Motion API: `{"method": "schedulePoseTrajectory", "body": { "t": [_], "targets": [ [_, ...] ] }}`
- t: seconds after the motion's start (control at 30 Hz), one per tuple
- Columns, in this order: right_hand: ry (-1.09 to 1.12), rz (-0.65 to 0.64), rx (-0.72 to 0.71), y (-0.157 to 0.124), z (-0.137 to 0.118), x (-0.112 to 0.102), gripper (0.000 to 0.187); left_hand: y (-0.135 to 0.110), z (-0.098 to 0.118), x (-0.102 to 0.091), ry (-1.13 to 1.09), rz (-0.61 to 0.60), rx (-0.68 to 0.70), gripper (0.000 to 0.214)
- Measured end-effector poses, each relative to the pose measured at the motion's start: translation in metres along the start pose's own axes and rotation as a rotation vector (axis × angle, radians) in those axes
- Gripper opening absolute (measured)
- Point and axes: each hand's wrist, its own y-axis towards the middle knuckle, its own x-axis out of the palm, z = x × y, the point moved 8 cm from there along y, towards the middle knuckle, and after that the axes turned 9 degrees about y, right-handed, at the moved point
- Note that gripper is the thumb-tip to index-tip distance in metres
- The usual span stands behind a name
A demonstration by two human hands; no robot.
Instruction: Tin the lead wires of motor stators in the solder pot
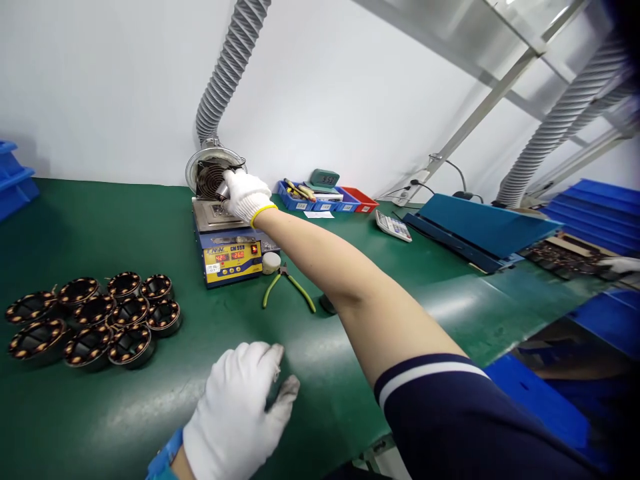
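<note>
My right hand (247, 195), in a white glove, reaches far across the bench. It is closed on a small metal part (223, 191) held over the top plate of the blue solder pot (231, 252), just in front of the round fume intake (213, 173). My left hand (240, 407), also gloved in white, lies flat on the green mat (200, 347) near the front edge, fingers spread and holding nothing. Several black wound motor stators (95, 317) are grouped on the mat to the left of it.
Green-handled cutters (287, 287) and a small white tub (271, 262) lie beside the solder pot. Blue and red bins (325, 197), a calculator (393, 225) and a blue case (475, 230) stand at the back right. Grey ducts (230, 67) hang above. Another gloved hand (620, 265) shows far right.
</note>
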Motion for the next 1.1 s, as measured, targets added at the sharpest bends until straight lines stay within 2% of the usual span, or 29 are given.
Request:
{"method": "schedulePoseTrajectory", "body": {
  "t": [0.43, 0.57, 0.63, 0.73, 0.83, 0.9, 0.97, 1.1],
  "targets": [
    [0.007, -0.022, 0.009, 0.004, -0.001, 0.001, 0.048, -0.001, 0.000, 0.000, 0.048, 0.007, 0.005, 0.026],
    [0.104, 0.055, 0.050, -0.002, 0.008, -0.020, 0.045, 0.001, -0.009, -0.005, 0.060, 0.061, -0.036, 0.031],
    [0.211, 0.105, 0.072, -0.012, 0.013, -0.033, 0.047, 0.003, -0.020, -0.007, 0.028, 0.077, -0.115, 0.035],
    [0.434, 0.126, 0.074, -0.038, 0.015, -0.039, 0.057, 0.004, -0.047, 0.000, -0.157, 0.030, -0.361, 0.042],
    [0.717, 0.060, 0.143, -0.079, 0.009, -0.020, 0.064, -0.001, -0.072, 0.014, -0.469, 0.047, -0.630, 0.058],
    [0.890, -0.018, 0.247, -0.116, 0.001, 0.005, 0.070, -0.005, -0.081, 0.020, -0.624, 0.110, -0.713, 0.066],
    [1.045, -0.103, 0.323, -0.155, -0.014, 0.030, 0.071, -0.008, -0.087, 0.024, -0.683, 0.158, -0.753, 0.066],
    [1.303, -0.273, 0.288, -0.214, -0.047, 0.058, 0.057, -0.014, -0.098, 0.017, -0.720, 0.246, -0.868, 0.069]
  ]
}}
